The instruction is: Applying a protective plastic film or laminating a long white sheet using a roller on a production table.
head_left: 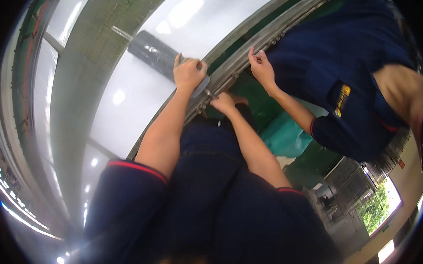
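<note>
A large glossy white panel [137, 100] fills the upper middle of the frame, reflecting ceiling lights, with a grey metal frame rail [253, 49] running diagonally from the top right down toward the centre along its edge. A green surface shows just beyond the rail, and a teal sheet [284, 135] lies right of centre. At the lower right, a hall with wire cages and a bright opening onto green trees is visible; at the far left, rows of lights curve along the rim.

The left hand [189, 73] rests on the white panel at its edge beside the rail, its fingers curled over a grey flat piece [201, 86]; whether they grip it or only press on it cannot be told. The right hand [224, 103] sits just below the rail, touching it, fingers bent narrow; what they hold, if anything, is hidden.

One other person in a dark blue short-sleeved shirt stands at the upper right; that co-worker's hand [261, 68] pinches at the same rail, a little farther up. Three hands are at the rail in all.
</note>
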{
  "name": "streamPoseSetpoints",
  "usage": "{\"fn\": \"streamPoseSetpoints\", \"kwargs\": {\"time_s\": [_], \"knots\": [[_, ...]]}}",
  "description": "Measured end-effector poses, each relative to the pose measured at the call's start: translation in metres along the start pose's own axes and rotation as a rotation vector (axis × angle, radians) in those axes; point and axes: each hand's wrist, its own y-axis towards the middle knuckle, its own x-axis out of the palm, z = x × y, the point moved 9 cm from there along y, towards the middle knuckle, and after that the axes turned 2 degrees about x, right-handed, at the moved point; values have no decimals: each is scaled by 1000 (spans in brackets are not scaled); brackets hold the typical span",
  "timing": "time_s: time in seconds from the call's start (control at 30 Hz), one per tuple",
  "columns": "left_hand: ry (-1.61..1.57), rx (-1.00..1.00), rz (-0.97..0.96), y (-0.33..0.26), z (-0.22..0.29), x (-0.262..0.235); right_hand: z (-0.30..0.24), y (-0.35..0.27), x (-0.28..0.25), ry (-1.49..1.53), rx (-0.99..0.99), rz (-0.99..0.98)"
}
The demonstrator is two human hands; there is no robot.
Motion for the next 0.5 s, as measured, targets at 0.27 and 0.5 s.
{"fn": "streamPoseSetpoints", "kwargs": {"time_s": [0.27,0.5], "knots": [[-151,-112,-108,34,16,11,7,6,-8,21,80,-140],[-99,-16,112,-1,-9,-11,-2,4,-4,36,-31,-36]]}}
